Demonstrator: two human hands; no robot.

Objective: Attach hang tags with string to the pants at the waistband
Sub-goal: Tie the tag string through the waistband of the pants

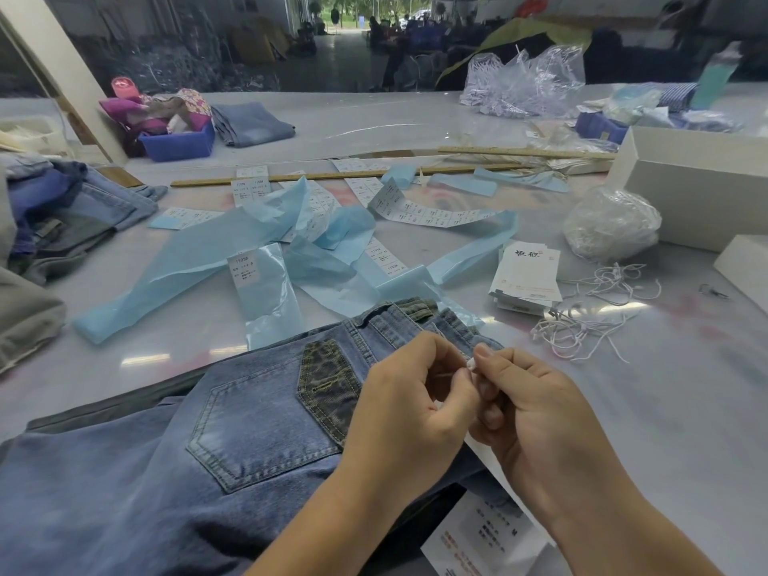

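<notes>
— Across the grey worktable (pixel 685 388), what lies around the work?

— Beyond the jeans, crumpled pale blue backing strips (pixel 232 259) and sheets of white size stickers (pixel 428 212) cover the middle. Two wooden rulers (pixel 316 176) lie end to end behind them. To the right sit a stack of white hang tags (pixel 525 280), a loose tangle of white strings (pixel 590 318), a clear bag of more strings (pixel 611 222) and a white box (pixel 702 189). At far left is a heap of folded denim (pixel 70 209); further back, a blue bin (pixel 178 145) full of cloth and one folded pair of jeans (pixel 253 124).

— And the pants?

— Blue jeans (pixel 232 442) lie close to the viewer, back pocket up, waistband (pixel 399 315) pointing away toward the blue strips. A leopard-patterned patch sits above the pocket.

— What blocks the view?

— Both hands cover the right end of the waistband, so where the string meets the cloth cannot be seen.

— Describe the hands.

— The left hand (pixel 407 401) has its fingers curled, thumb and forefinger pinching a thin white string (pixel 446 374). The right hand (pixel 536 413) meets it fingertip to fingertip, curled too, pinching the string's small white end piece. A white hang tag (pixel 490 461) slants out beneath the right palm; another printed tag (pixel 482 538) lies on the jeans between the forearms.
</notes>
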